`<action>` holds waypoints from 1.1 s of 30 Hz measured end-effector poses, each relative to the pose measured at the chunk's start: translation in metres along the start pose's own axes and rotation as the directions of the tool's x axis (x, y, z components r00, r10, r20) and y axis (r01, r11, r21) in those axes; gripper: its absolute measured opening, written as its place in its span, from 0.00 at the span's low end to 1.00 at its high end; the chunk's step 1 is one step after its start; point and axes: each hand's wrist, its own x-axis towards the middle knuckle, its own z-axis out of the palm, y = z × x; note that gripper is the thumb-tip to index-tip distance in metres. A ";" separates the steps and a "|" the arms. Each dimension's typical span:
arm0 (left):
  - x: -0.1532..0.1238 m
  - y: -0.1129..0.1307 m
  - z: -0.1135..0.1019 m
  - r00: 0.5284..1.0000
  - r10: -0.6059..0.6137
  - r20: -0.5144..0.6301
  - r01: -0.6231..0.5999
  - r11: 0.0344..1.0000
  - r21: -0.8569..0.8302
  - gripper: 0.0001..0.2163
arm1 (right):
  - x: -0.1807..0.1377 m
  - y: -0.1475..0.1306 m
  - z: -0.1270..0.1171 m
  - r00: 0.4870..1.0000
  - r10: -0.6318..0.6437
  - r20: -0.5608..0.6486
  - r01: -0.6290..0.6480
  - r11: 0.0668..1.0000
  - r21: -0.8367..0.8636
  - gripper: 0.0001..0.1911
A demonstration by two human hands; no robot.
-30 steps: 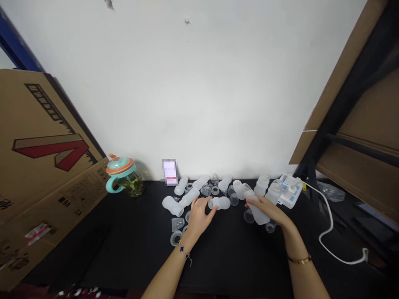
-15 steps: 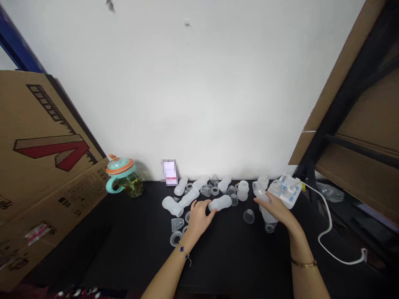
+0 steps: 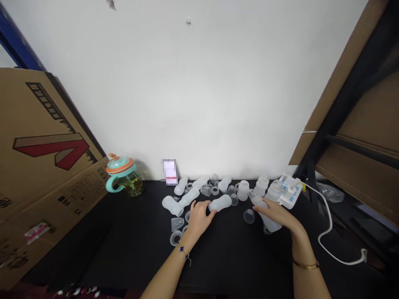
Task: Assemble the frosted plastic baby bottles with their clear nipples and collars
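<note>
Against a white wall point(image 3: 199, 91), over a black table point(image 3: 124, 249), pinches a lying bottle point(image 3: 222, 202) at its mouth end with the left hand point(image 3: 200, 216), perhaps to stop it rolling. Wraps the right hand point(image 3: 277, 211) round a tilted bottle point(image 3: 272, 225) with a clear top point(image 3: 253, 197), likely for a firm hold. Has two topped bottles point(image 3: 274, 192) standing by the power strip point(image 3: 290, 194), probably to separate them from loose rings point(image 3: 172, 238).

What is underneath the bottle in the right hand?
A clear plastic piece peeks out by the lower end of the bottle in the right hand. Its remainder and the tabletop directly beneath are covered.
</note>
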 end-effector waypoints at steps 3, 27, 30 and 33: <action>0.000 0.001 -0.001 1.000 -0.007 0.009 0.007 1.000 -0.004 0.12 | -0.001 -0.004 0.001 0.998 -0.020 0.058 0.017 0.999 0.044 0.21; -0.001 0.005 -0.003 0.999 -0.024 0.039 0.024 1.000 0.004 0.12 | -0.012 -0.021 -0.010 0.983 0.060 -0.176 0.049 0.831 0.554 0.25; 0.000 0.004 -0.002 0.999 -0.024 0.037 0.024 1.000 0.006 0.11 | -0.005 -0.012 -0.010 0.922 0.029 -0.386 0.187 0.839 0.511 0.26; 0.000 0.003 -0.002 0.999 -0.023 0.039 0.023 1.000 0.007 0.11 | 0.001 -0.005 -0.010 0.865 0.032 -0.500 0.229 0.863 0.451 0.27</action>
